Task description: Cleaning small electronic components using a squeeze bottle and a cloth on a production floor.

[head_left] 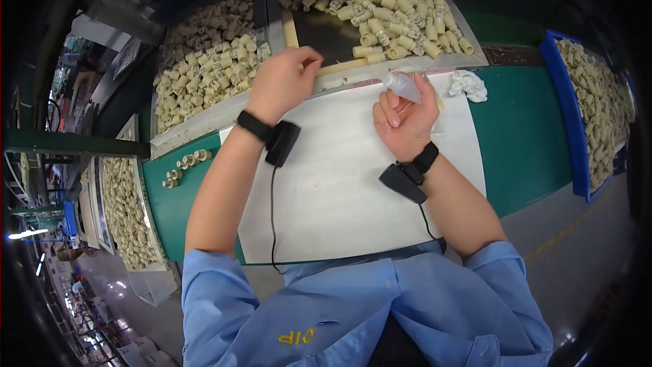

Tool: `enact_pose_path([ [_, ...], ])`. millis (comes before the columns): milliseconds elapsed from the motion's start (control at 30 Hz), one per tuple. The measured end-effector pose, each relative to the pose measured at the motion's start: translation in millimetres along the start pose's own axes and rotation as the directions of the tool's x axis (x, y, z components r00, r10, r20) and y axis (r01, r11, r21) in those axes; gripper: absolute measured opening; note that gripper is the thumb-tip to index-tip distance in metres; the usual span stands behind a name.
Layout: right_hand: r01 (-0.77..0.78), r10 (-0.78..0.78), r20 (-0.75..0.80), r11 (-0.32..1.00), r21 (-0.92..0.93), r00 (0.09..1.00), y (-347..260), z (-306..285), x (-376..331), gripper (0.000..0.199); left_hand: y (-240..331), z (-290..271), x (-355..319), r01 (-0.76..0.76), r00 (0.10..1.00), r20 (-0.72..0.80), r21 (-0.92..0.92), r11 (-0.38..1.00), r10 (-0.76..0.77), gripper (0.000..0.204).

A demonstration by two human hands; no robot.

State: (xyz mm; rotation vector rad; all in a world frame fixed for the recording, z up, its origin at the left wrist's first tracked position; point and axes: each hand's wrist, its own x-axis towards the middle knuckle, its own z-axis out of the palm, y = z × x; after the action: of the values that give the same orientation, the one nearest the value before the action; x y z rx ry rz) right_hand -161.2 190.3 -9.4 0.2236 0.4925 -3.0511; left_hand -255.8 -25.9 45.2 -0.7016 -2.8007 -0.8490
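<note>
Blue work-shirt sleeves frame my view. Right hand (405, 119) grips a small translucent plastic squeeze bottle (402, 86) over the white paper sheet (339, 183) on the green worktop (526, 136). Left hand (284, 81) pinches at the tray edge among cream ribbed plastic fittings (394, 13); what it holds is hidden. I judge picking a fitting comes first, then dosing.

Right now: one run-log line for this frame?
left hand: at tray edge, pinching small part, unclear | right hand: holds small squeeze bottle | white sheet under both | crumpled tissue right
</note>
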Motion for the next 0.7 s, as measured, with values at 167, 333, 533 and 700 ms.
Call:
enact_pose_path([
  [167, 0.008, -0.008, -0.01, 1.0, 0.011, 1.0, 0, 2, 2, 0.039, 15, 42, 58, -0.02, 0.989, 0.143, -0.129, 0.991, 0.039, 0.027],
  [333, 0.003, -0.004, 0.04, 1.0, 0.018, 0.999, -3, 2, 1, 0.039, 12, 57, 73, 0.02, 0.949, 0.314, -0.061, 0.998, 0.0, 0.031],
  [533, 0.01, -0.01, -0.013, 1.0, 0.007, 1.0, -2, 3, 2, 0.039, -14, 9, 32, -0.194, 0.981, 0.028, 0.051, 0.98, 0.193, 0.025],
  [700, 0.008, -0.008, -0.007, 1.0, -0.021, 1.0, -3, 2, -2, 0.038, 7, -30, -67, 0.141, 0.986, 0.15, -0.566, 0.812, -0.067, 0.024],
])
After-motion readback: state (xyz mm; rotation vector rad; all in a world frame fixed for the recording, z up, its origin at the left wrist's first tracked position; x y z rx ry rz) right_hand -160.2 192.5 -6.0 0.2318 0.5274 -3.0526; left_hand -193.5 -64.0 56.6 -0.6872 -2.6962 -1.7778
